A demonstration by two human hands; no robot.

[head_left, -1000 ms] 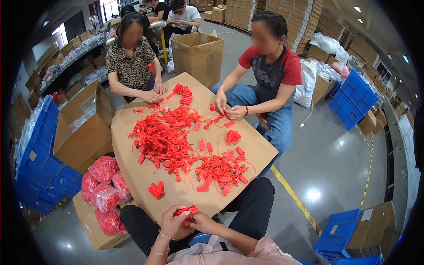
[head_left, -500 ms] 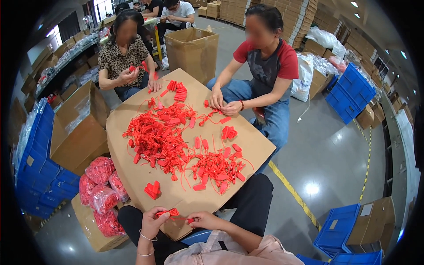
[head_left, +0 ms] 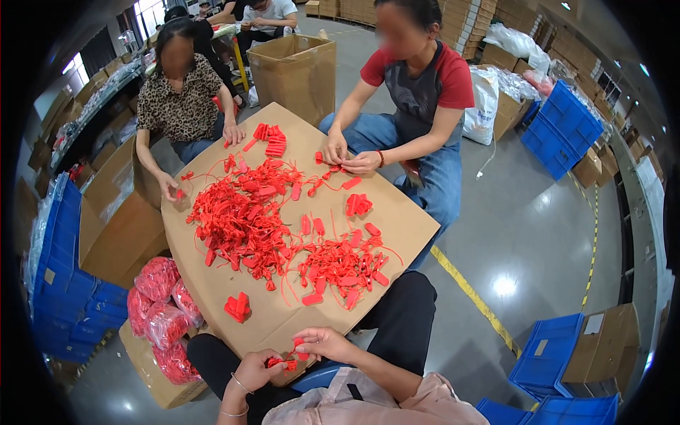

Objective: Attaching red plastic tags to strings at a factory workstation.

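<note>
At the near corner of a cardboard sheet (head_left: 276, 329), my left hand (head_left: 256, 371) is closed on a small bundle of red corded tags (head_left: 285, 365). My right hand (head_left: 327, 345) pinches a flat red tag (head_left: 301, 348) just above it, its fingertips close to my left ones. Exactly how the cords run between my fingers is hidden. Beyond my hands lies a small stack of red tags (head_left: 238, 307). A loose pile of corded tags (head_left: 343, 273) sits to the right of it, and a larger tangled heap (head_left: 241, 219) fills the middle left.
Two co-workers handle red tags across the sheet, one in leopard print (head_left: 180, 106), one with red sleeves (head_left: 418, 92). Bagged red goods (head_left: 164, 324) stand on a carton at left. A tall open carton (head_left: 294, 81) stands behind; blue crates (head_left: 559, 131) stand at right.
My right hand has lifted and come in over my left, which has turned its bundle. The co-worker at far left has swung a hand out to the sheet's left edge. The view has shifted slightly.
</note>
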